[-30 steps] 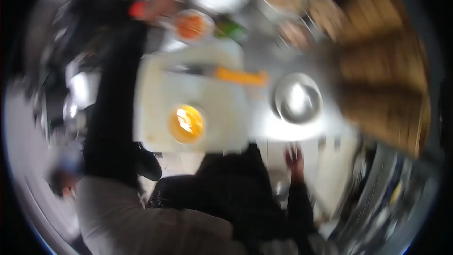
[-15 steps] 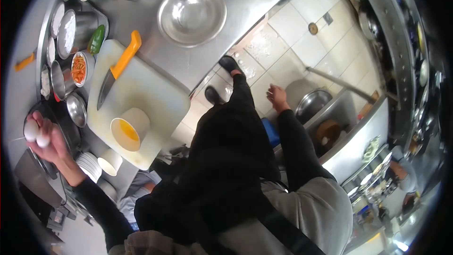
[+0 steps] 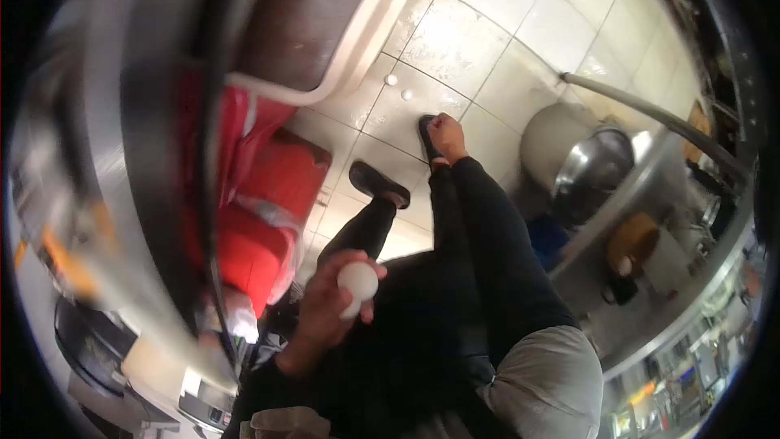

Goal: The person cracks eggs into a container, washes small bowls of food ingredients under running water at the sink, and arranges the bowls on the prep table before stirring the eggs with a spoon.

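Two white eggs [image 3: 358, 280] rest in my left hand [image 3: 329, 301], whose fingers are wrapped round them, in front of my body. My right hand [image 3: 447, 136] hangs lower over the floor, near my right shoe [image 3: 425, 126]; its fingers are curled and I cannot make out anything in them. On the tiled floor [image 3: 455, 49], beyond my shoes, lie two small whitish pieces [image 3: 391, 80], a little apart from each other.
At the upper left stands a cream-rimmed bin [image 3: 357, 57] with dark contents. Red containers [image 3: 264, 236] with clear plastic are below it. The blurred metal table edge [image 3: 154, 195] runs along the left. On the right are a steel bowl [image 3: 597, 167] and a metal sink [image 3: 601, 309].
The view has turned down under the table edge. My left hand has come from the far left to my front with the eggs. My right hand has reached down and its fingers have curled in.
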Demonstrator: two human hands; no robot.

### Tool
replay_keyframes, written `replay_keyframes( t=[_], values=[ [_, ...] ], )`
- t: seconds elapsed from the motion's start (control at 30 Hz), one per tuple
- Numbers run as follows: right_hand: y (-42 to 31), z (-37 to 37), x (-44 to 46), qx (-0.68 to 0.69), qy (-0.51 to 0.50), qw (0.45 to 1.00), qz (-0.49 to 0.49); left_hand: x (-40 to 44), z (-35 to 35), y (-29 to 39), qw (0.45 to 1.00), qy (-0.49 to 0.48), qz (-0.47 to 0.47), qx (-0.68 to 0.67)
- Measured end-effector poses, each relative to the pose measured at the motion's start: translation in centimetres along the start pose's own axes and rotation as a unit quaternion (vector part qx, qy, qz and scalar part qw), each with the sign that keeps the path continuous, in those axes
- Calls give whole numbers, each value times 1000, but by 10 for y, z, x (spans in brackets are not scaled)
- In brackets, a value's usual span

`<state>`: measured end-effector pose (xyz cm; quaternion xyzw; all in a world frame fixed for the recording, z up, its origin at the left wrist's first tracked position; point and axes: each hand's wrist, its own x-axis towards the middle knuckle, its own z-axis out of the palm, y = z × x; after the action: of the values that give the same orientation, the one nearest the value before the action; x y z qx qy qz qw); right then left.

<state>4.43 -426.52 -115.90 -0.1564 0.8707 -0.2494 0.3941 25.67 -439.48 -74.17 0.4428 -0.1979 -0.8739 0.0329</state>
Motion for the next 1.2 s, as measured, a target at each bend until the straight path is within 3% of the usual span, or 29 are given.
replay_keyframes(
  t=[0.17,0.37,0.43,0.5,0.57,0.67,0.77,0.83,0.9,0.93,0.97,1.0,1.03,1.1,1.2],
  values=[
    [38,95,90,-26,-25,999,-22,77,-70,-64,994,40,-64,73],
    [89,181,166,-174,55,967,-179,128,-108,-96,993,60,-90,47],
    [68,167,157,-136,63,973,-174,133,-108,-96,989,91,-90,71],
    [36,147,149,-47,54,970,-234,137,-111,-95,989,83,-93,76],
    [15,148,154,-89,20,962,-256,140,-113,-96,990,73,-92,78],
    [13,171,178,-237,-50,947,-211,139,-118,-98,989,69,-81,103],
    [16,168,188,-246,-55,949,-189,135,-123,-96,988,92,-68,102],
    [34,160,180,-209,3,960,-184,127,-129,-98,993,90,-29,66],
    [44,141,170,-20,28,989,-142,116,-120,-94,992,104,-35,58],
    [41,130,160,12,107,978,-178,114,-121,-95,994,87,-21,55],
    [38,116,150,11,110,977,-185,110,-120,-96,996,74,-7,52],
    [26,97,136,119,113,978,-132,105,-120,-99,996,79,-10,44],
    [10,75,120,227,113,964,-78,99,-115,-99,996,81,-1,45],
    [-49,3,71,310,167,935,-47,85,-99,-90,993,91,-37,70],
    [-151,-105,-9,376,208,896,-107,53,-77,-76,990,86,-48,100]
  ],
)
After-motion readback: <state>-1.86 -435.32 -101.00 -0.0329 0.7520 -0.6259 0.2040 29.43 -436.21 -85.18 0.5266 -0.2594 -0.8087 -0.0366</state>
